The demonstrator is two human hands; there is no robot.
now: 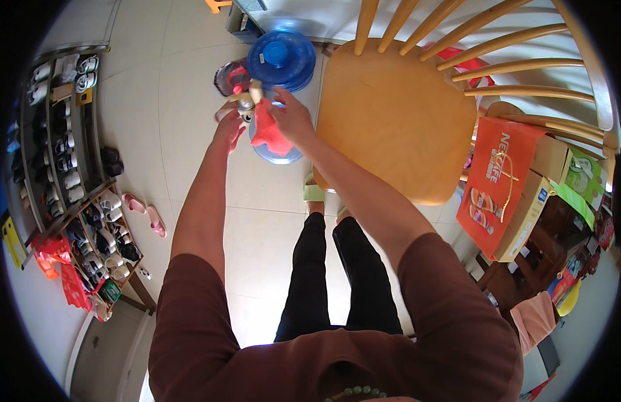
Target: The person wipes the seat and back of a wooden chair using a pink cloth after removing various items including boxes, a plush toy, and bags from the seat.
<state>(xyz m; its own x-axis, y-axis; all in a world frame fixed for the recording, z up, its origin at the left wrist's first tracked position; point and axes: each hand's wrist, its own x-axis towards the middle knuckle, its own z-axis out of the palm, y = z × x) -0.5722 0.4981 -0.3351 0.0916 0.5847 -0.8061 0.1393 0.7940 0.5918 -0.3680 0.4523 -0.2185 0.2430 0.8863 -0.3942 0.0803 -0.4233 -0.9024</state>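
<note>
Both my arms reach forward over a round, pale blue-grey surface [276, 157], perhaps a stool top or lid. My right hand [294, 119] grips a crumpled red cloth-like piece [268, 131], which hangs across that surface. To its left, my left hand [231, 129] is beside a small cluster with a silvery can-like item [246, 103]. Blur hides whether its fingers grip any of it. A beige piece [255, 90] sticks up between the hands. Just beyond lies a dark, clear-looking package [231, 78] with red in it.
A large blue water jug [283, 60] stands past my hands. Close on the right is a wooden chair [391, 120]; behind it sits an orange Nescafé box [501, 186]. Shoe racks [64, 135] line the left, with pink slippers [156, 221] on the tiled floor [195, 166].
</note>
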